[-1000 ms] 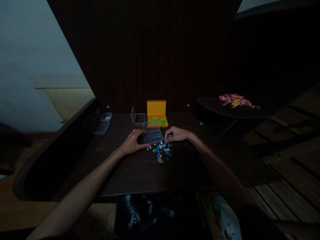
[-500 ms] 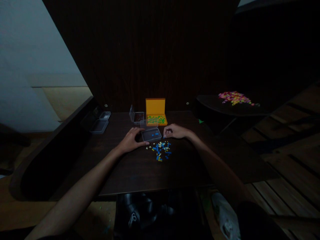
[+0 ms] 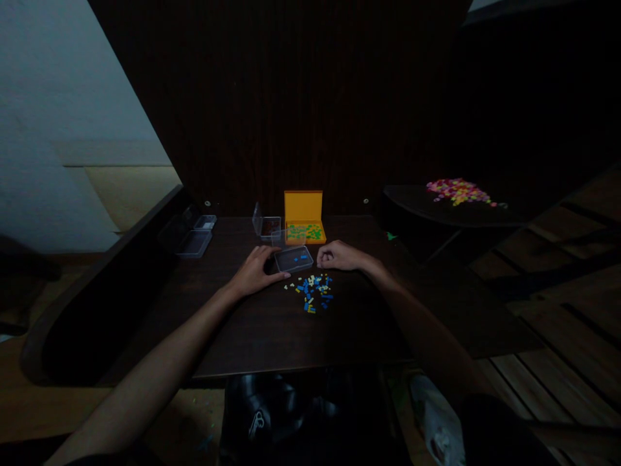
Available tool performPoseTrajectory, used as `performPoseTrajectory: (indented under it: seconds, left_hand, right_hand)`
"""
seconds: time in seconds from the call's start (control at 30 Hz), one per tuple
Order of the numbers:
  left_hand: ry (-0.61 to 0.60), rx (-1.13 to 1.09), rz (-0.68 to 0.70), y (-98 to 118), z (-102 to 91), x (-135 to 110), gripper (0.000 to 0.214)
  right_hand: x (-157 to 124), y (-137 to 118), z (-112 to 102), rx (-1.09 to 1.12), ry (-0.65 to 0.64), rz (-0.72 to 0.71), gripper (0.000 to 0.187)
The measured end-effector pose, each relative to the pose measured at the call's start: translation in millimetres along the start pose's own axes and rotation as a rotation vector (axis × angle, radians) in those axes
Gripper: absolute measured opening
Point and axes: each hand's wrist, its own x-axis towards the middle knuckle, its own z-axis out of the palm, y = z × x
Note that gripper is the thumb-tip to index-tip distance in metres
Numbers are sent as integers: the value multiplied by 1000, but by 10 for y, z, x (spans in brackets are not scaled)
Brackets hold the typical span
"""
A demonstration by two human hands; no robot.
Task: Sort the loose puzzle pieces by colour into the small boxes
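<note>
A small clear plastic box (image 3: 293, 259) with a few blue pieces inside stands open on the dark table (image 3: 252, 330). My left hand (image 3: 255, 272) rests against its left side, fingers curved round the box's edge. My right hand (image 3: 337, 257) sits just right of the box with its fingers curled together; anything held in them is too small to see. A loose heap of blue, yellow and white small pieces (image 3: 312, 289) lies just in front of the box, between my hands.
Behind the clear box stand an open orange case (image 3: 303, 219) holding green pieces and another small clear box (image 3: 266, 226). Two clear boxes (image 3: 193, 238) lie at the table's left rim. A pile of pink and yellow pieces (image 3: 456, 191) lies on a dark surface at right.
My right hand has drawn back from the heap of pieces to the right edge of the clear box. My left hand has stayed at the box's left side.
</note>
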Motion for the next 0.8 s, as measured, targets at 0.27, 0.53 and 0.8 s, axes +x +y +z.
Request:
performPoseTrajectory:
  seconds: [0.27,0.53,0.8]
  left_hand:
    - [-30,-7,15,-8,2,0,65]
    - [-80,-16,73,31,25,2,63]
    - [-86,-2,104,38,22,3,62]
  right_hand:
    - [-30,-89,-16,-129,117,-31,10]
    - [-22,-252,77,-79,114,-96,10]
    - [45,-332,159,-141,74,60,13]
